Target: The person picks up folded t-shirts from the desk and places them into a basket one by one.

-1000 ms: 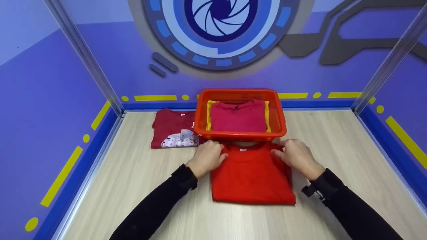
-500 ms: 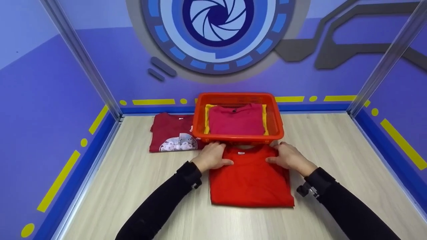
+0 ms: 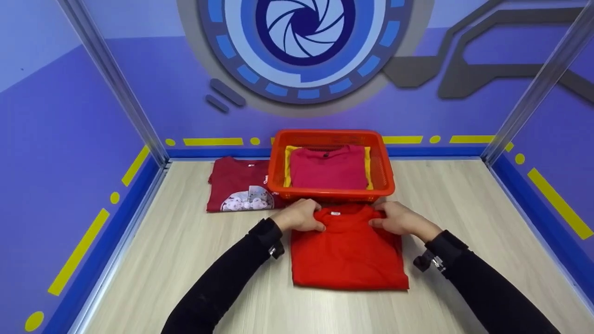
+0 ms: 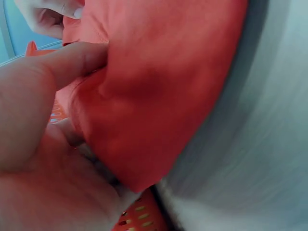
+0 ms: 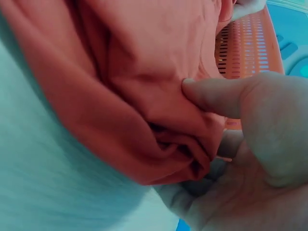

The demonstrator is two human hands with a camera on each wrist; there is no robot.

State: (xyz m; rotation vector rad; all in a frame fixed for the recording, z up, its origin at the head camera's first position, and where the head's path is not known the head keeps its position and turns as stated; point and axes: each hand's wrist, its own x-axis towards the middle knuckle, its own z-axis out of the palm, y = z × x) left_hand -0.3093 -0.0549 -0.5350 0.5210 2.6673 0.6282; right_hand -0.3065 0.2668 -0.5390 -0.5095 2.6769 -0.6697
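A folded red T-shirt (image 3: pixel 348 255) lies on the table in front of the basket, its collar toward the basket. My left hand (image 3: pixel 300 216) pinches its far left corner, thumb on top and fingers tucked under the cloth, as the left wrist view shows. At the far right corner my right hand (image 3: pixel 394 218) grips the shirt the same way. In the right wrist view the thumb (image 5: pixel 211 94) presses on the cloth, with folded layers (image 5: pixel 178 149) showing at the edge. The fingertips beneath the fabric are hidden.
Just beyond the shirt stands an orange-red plastic basket (image 3: pixel 387 174), holding a folded pink shirt (image 3: pixel 328 169) over a yellow one (image 3: pixel 287 167). A folded dark red printed shirt (image 3: pixel 232 178) lies left of it, partly behind its rim. Blue-purple panels (image 3: pixel 162 93) enclose the table.
Both hands have closed in on the red shirt's far corners, thumbs moving inward over the cloth. The collar area now looks slightly more bunched. The basket stays in place; the head view has shifted slightly.
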